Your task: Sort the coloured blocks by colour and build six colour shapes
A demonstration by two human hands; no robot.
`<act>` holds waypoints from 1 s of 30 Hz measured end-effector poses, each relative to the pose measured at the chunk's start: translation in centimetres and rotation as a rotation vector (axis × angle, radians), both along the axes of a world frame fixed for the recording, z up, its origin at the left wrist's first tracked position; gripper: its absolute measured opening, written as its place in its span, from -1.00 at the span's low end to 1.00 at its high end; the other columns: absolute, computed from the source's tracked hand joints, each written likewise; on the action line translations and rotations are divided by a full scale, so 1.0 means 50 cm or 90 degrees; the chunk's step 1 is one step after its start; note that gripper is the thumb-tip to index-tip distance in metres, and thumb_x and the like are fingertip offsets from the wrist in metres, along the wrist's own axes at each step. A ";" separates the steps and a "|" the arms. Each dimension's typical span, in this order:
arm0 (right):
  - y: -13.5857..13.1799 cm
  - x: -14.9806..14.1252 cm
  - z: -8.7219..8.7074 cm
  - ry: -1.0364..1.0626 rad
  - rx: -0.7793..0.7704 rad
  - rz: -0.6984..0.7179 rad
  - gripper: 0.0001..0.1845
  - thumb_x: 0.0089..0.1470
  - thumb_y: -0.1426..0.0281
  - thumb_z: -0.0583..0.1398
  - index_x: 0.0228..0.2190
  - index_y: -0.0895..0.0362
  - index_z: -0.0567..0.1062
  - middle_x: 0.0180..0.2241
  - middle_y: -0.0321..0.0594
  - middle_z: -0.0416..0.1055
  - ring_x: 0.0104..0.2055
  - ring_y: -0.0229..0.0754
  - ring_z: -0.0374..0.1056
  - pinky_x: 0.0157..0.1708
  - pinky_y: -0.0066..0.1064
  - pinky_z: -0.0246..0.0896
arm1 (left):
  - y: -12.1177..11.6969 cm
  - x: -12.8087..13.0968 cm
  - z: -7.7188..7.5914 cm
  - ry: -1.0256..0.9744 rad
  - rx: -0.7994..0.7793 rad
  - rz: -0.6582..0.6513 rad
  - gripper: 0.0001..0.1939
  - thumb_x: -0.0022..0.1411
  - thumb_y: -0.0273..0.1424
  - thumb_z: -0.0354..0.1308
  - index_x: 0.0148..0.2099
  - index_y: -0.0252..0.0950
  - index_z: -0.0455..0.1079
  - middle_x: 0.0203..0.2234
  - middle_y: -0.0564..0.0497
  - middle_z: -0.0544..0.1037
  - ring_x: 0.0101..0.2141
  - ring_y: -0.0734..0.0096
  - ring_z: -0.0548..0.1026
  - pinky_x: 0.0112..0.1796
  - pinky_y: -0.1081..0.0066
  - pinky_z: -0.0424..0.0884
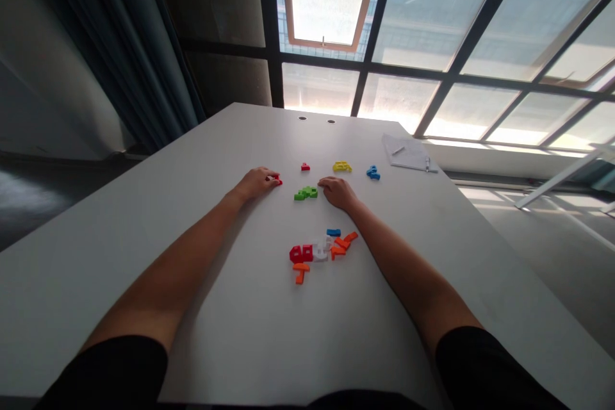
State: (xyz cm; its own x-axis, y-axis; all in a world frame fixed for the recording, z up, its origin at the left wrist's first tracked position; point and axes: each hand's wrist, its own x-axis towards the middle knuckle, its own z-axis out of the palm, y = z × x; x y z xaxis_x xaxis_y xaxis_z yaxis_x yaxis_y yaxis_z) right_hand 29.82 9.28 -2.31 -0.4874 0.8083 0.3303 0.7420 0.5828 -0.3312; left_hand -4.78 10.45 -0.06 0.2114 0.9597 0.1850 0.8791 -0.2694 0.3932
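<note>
My left hand [257, 183] rests on the white table, its fingers closed on a small red block [278, 182] that is partly hidden by the fingertips. To the right of it lies a cluster of green blocks [306, 193]. My right hand [338, 193] lies just beyond the cluster's right end, fingers stretched out on the tabletop with nothing visible in them. Farther away sit another red block [305, 167], a yellow group of blocks [342, 166] and a blue group of blocks [373, 172].
Nearer to me, between my forearms, are red blocks [301, 254], white blocks [319, 252], orange blocks [340, 246], an orange T-shaped piece [300, 271] and a blue block [333, 232]. Papers with pens [408, 154] lie at the table's far right. Windows stand behind.
</note>
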 end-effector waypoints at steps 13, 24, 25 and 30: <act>-0.002 -0.003 -0.004 0.023 0.000 0.006 -0.57 0.36 0.59 0.18 0.05 0.07 0.77 0.18 -0.10 0.70 0.22 -0.04 0.63 0.34 -0.24 0.43 | 0.109 0.119 -0.022 -0.073 0.058 0.110 -0.77 0.46 -0.32 0.30 0.06 -0.16 0.74 0.00 -0.12 0.80 0.02 0.03 0.72 0.10 0.19 0.57; -0.004 -0.005 -0.007 0.040 -0.005 0.011 -0.55 0.33 0.60 0.18 0.03 0.06 0.78 0.15 -0.10 0.71 0.22 -0.03 0.62 0.34 -0.24 0.42 | 0.112 0.147 -0.017 -0.052 0.049 -0.013 -0.48 0.39 -0.36 0.27 0.35 -0.22 0.64 0.15 -0.13 0.75 0.03 0.10 0.70 0.22 0.26 0.54; -0.005 -0.005 -0.006 0.045 -0.006 0.013 -0.55 0.32 0.60 0.17 0.03 0.07 0.78 0.15 -0.09 0.71 0.22 -0.03 0.62 0.34 -0.24 0.42 | 0.106 0.147 -0.017 -0.055 0.052 -0.016 -0.40 0.38 -0.38 0.27 0.43 -0.25 0.57 0.17 -0.15 0.74 0.01 0.12 0.70 0.23 0.25 0.54; -0.016 -0.006 0.015 0.092 0.009 0.023 -0.50 0.33 0.62 0.14 0.07 0.08 0.77 0.14 -0.07 0.72 0.20 -0.02 0.63 0.32 -0.20 0.45 | 0.050 0.124 -0.032 -0.007 0.103 -0.021 -0.40 0.42 -0.38 0.20 0.45 -0.36 0.51 0.20 -0.26 0.70 0.17 0.05 0.64 0.34 0.12 0.45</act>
